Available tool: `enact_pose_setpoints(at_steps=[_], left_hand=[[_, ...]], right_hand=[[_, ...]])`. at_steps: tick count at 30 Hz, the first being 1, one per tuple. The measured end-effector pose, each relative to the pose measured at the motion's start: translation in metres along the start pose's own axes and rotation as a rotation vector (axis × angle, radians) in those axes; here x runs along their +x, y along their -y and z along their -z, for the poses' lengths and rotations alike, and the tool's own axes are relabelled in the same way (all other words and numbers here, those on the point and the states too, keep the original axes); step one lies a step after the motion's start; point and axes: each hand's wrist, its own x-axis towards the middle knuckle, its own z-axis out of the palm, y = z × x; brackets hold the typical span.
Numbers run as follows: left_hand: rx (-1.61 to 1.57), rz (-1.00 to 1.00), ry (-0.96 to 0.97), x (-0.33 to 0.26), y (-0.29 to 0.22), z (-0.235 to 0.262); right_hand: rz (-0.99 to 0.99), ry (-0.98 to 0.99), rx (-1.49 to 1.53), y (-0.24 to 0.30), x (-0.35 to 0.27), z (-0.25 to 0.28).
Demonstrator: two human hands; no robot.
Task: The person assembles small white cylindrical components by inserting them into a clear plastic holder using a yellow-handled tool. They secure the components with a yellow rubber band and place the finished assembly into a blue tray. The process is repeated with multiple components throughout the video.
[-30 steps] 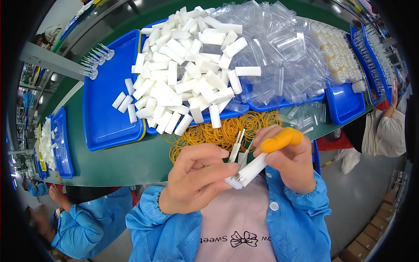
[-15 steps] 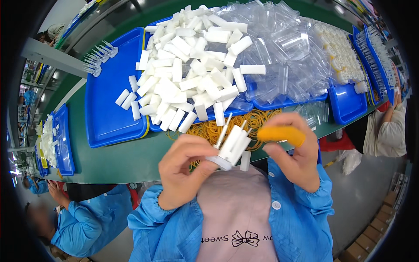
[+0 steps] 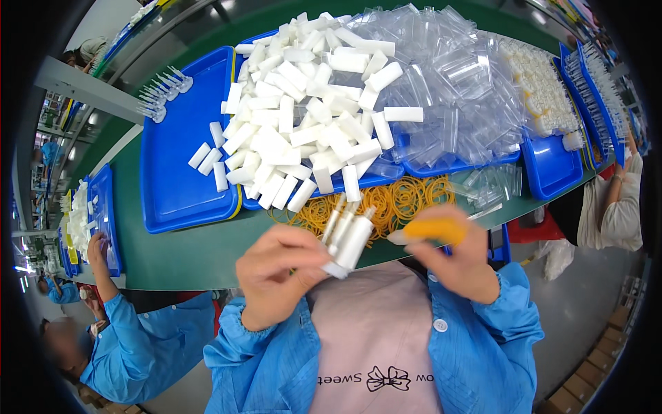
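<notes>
Between the thumb and fingers of my left hand [image 3: 283, 269] is a white plastic holder [image 3: 336, 268] with upright prongs, tilted over the table's front edge. A white block [image 3: 355, 241] stands among the prongs. To its right, my right hand [image 3: 455, 252] hovers apart from the holder, blurred by motion, with a yellow finger cot [image 3: 436, 230] on one finger. Thumb and covered finger come close together, with a small pale piece [image 3: 398, 237] at their tips, too smeared to name. Orange rubber bands [image 3: 407, 200] lie in a loose heap just beyond both hands.
White blocks [image 3: 289, 124] and clear plastic sleeves [image 3: 441, 90] are heaped in blue trays ahead. The left blue tray [image 3: 189, 172] bears pronged holders [image 3: 165, 90]. Pale small parts [image 3: 538, 90] fill the right side. A co-worker's blue sleeve [image 3: 127, 338] is at left.
My left hand has moved slightly left and down with the holder. The right hand has shifted left and down, its fingers drawing closer together. At left, the co-worker's hand has risen to their tray.
</notes>
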Motion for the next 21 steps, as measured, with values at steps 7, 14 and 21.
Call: enact_pose_setpoints(at_steps=[7, 14, 21], left_hand=[[0.003, -0.122, 0.221, 0.01, -0.009, -0.022], [0.074, -0.177, 0.27, 0.012, -0.007, -0.023], [0.188, -0.188, 0.13, 0.009, -0.009, -0.031]], right_hand=[[-0.365, -0.322, 1.077, -0.002, 0.02, 0.003], [-0.388, -0.148, 0.901, 0.002, 0.019, -0.004], [-0.168, -0.077, 0.581, 0.004, 0.014, -0.008]])
